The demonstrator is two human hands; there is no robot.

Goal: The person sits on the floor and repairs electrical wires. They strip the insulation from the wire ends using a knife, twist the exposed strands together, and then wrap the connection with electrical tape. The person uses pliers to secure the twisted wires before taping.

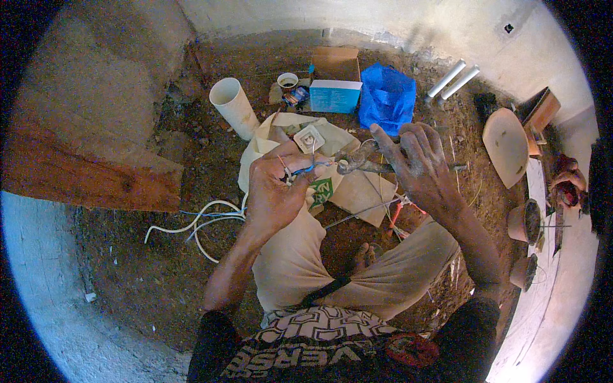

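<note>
Pliers (370,166) at wires (306,170) — plank (102,169) edge well apart

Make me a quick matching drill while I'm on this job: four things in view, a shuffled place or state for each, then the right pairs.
Things
1. Pliers
2. Thin blue wire
3. Plastic bag
4. Slim tubes

Places and states
A. White, a pair near the wall
B. Held by the right hand
C. Crumpled, right of the cardboard box
D. Pinched in the left hand

Pairs: 1-B, 2-D, 3-C, 4-A
</note>
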